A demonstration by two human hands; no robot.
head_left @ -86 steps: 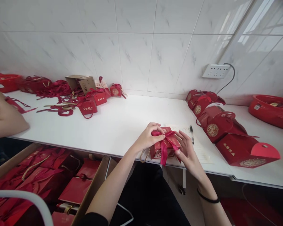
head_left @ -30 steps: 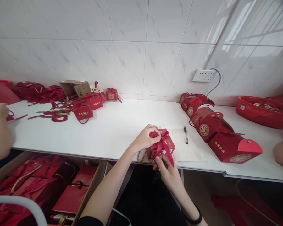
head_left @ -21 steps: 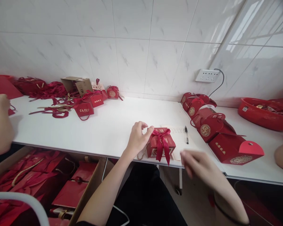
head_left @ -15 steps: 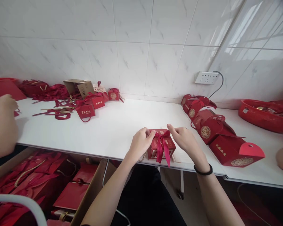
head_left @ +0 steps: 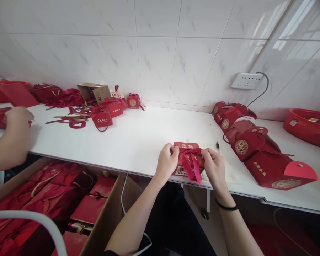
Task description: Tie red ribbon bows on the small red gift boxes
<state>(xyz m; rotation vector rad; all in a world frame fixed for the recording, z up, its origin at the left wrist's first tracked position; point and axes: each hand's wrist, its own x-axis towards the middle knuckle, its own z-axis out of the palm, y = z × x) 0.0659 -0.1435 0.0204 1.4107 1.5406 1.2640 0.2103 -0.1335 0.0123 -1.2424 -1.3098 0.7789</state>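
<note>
At the table's front edge sits a small red gift box (head_left: 186, 145) with gold lettering. A crimson ribbon (head_left: 192, 170) is tied in a bow across it, its two tails hanging down the front. My left hand (head_left: 166, 163) pinches the bow's left loop between thumb and fingers. On the other side, my right hand (head_left: 214, 168) is closed on the right loop, with a black band round the wrist. Behind the right hand lie a sheet of paper (head_left: 202, 145) and a black pen (head_left: 217, 145).
Red boxes (head_left: 269, 172) stand in a row at right, before a red basin (head_left: 306, 129). Ribbons (head_left: 77, 119), small boxes (head_left: 102, 120) and an open carton (head_left: 100, 94) lie at left. Another person's hand (head_left: 18, 117) works far left. A carton of red boxes (head_left: 82, 211) is below.
My right hand has come in from beside the box and closed on the bow's right loop. The bow is drawn out wider. The view has shifted, and paper and pen now show.
</note>
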